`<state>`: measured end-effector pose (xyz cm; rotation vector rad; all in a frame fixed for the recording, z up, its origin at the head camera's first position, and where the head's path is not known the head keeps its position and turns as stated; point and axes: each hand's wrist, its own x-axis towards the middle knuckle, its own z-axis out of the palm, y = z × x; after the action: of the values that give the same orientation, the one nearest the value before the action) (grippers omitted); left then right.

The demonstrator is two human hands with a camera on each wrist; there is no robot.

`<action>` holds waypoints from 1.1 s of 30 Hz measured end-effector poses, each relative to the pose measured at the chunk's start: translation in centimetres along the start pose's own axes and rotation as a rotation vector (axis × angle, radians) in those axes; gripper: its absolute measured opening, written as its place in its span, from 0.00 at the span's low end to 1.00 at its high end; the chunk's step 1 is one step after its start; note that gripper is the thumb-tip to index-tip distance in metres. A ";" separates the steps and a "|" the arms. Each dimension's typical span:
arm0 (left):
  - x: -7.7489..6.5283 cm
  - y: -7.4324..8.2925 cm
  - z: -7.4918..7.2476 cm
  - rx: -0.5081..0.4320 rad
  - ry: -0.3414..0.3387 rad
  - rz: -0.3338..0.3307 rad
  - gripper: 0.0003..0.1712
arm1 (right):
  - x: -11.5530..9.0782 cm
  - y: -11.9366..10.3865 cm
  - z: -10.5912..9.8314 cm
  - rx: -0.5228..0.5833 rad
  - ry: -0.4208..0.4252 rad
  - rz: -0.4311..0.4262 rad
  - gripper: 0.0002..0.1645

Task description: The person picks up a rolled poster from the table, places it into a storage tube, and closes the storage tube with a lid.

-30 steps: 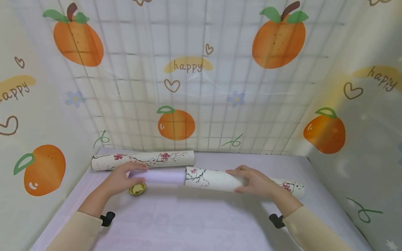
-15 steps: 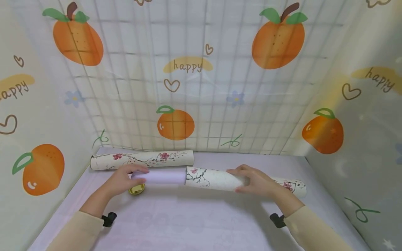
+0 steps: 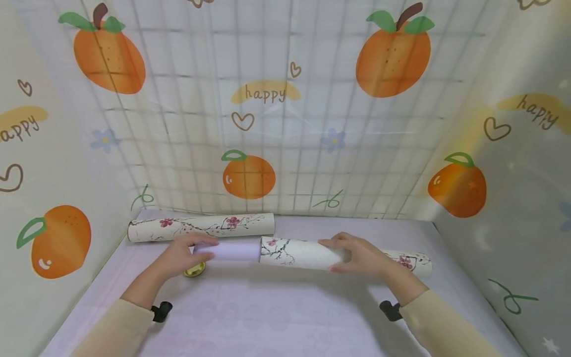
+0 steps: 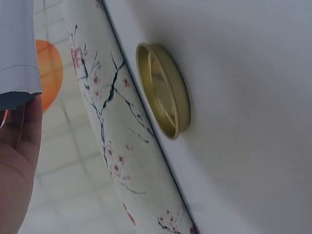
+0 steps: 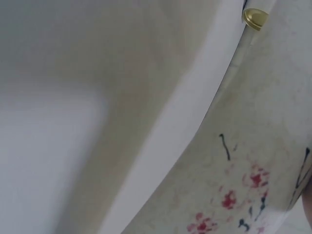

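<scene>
**Pale roll (image 3: 236, 250) at the mouth of a printed tube (image 3: 299, 254), both held level**

Head view: the left hand (image 3: 180, 257) curls its thumb and fingers about the free left end of the roll. The right hand (image 3: 363, 258) grips the tube near its middle, thumb on the near side and fingers on the far side. The roll runs into the tube's left mouth, and its right portion is hidden there. The two lie nearly in one line above the worktop (image 3: 267, 307), their shadow falling on its surface. The tube is white, with dark branches and pink blossoms.

A second tube (image 3: 205, 227), similarly printed, lies lengthwise at the back of the worktop, behind the left hand. A gold lid (image 3: 195, 270) lies just below that hand, which partly covers it in this view.

Left wrist view: the roll's end is hollow, with fingers behind it; the lid shows whole, a shallow round form near the second tube.

Behind the worktop hangs a backdrop (image 3: 312, 49) printed with oranges and the word "happy". Pale sleeves (image 3: 113, 325) cover the forearms.
</scene>
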<state>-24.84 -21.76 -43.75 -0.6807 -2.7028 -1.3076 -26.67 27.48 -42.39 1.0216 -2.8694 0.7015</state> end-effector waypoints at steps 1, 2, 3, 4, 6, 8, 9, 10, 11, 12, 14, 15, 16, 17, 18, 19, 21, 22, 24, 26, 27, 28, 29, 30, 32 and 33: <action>0.1 0.1 0.2 -0.005 -0.002 0.001 0.18 | 0.0 0.0 0.0 0.000 -0.003 0.001 0.42; 0.1 0.2 0.4 -0.007 -0.005 0.003 0.17 | 0.1 -0.1 0.0 0.001 -0.006 0.003 0.42; 0.2 0.2 0.5 -0.011 -0.008 0.005 0.17 | 0.1 -0.1 0.1 -0.001 -0.008 0.005 0.42; 0.3 0.3 0.7 -0.012 -0.013 0.005 0.17 | 0.1 -0.1 0.1 0.000 -0.009 0.007 0.42; 0.3 0.5 1.0 -0.008 -0.020 0.002 0.18 | 0.1 -0.1 0.1 -0.006 -0.008 0.007 0.42; 0.4 0.6 1.1 -0.011 -0.022 -0.017 0.18 | 0.1 -0.2 0.1 -0.015 -0.007 0.002 0.42; 0.4 0.7 1.2 -0.013 -0.023 -0.023 0.18 | 0.1 -0.2 0.1 -0.020 -0.007 0.001 0.43; 0.4 0.8 1.2 -0.013 -0.022 -0.028 0.18 | 0.1 -0.2 0.1 -0.022 -0.007 -0.001 0.43; 0.4 0.9 1.3 -0.011 -0.023 -0.033 0.18 | 0.1 -0.2 0.1 -0.025 -0.008 -0.003 0.43; 0.5 1.0 1.3 -0.012 -0.023 -0.033 0.18 | 0.2 -0.3 0.1 -0.027 -0.008 -0.003 0.43; 0.6 1.1 1.4 -0.001 -0.023 -0.015 0.18 | 0.2 -0.2 0.1 -0.028 -0.010 -0.001 0.43; 0.7 1.1 1.5 0.007 -0.024 0.001 0.18 | 0.2 -0.2 0.1 -0.029 -0.010 -0.001 0.43; 0.7 1.1 1.6 0.010 -0.025 0.018 0.18 | 0.2 -0.2 0.1 -0.030 -0.011 -0.002 0.43; 0.8 1.1 1.7 0.014 -0.025 0.033 0.17 | 0.2 -0.2 0.1 -0.030 -0.010 -0.003 0.43; 0.8 1.1 1.8 0.017 -0.025 0.049 0.17 | 0.2 -0.2 0.1 -0.028 -0.010 -0.004 0.43; 0.9 1.1 1.9 0.021 -0.024 0.062 0.17 | 0.2 -0.2 0.1 -0.026 -0.010 -0.007 0.43; 1.0 1.0 2.1 0.021 -0.023 0.071 0.17 | 0.2 -0.2 0.2 -0.022 -0.009 -0.011 0.42; 1.0 0.9 2.2 0.018 -0.023 0.071 0.17 | 0.2 -0.2 0.2 -0.021 -0.008 -0.013 0.42; 1.1 0.9 2.4 0.022 -0.025 0.069 0.17 | 0.2 -0.2 0.2 -0.022 -0.008 -0.015 0.42; 1.2 0.9 2.6 0.024 -0.031 0.059 0.17 | 0.3 -0.1 0.3 -0.023 -0.006 -0.019 0.42; 1.2 0.9 2.7 0.023 -0.035 0.056 0.17 | 0.3 -0.1 0.3 -0.024 -0.007 -0.020 0.42; 1.3 1.0 2.7 0.023 -0.037 0.054 0.17 | 0.3 -0.1 0.3 -0.024 -0.007 -0.022 0.42; 1.3 1.0 2.8 0.025 -0.041 0.051 0.17 | 0.3 -0.1 0.3 -0.024 -0.008 -0.024 0.42; 1.3 1.1 2.9 0.022 -0.044 0.049 0.17 | 0.3 -0.1 0.3 -0.021 -0.008 -0.025 0.42; 1.4 1.2 3.0 0.017 -0.050 0.046 0.17 | 0.4 -0.2 0.4 -0.020 -0.009 -0.026 0.42; 1.4 1.3 3.0 0.017 -0.054 0.045 0.17 | 0.4 -0.2 0.4 -0.018 -0.010 -0.025 0.42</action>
<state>-25.15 -18.23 -44.39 -0.7807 -2.7201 -1.2727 -26.79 26.97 -42.59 1.0603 -2.8603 0.6689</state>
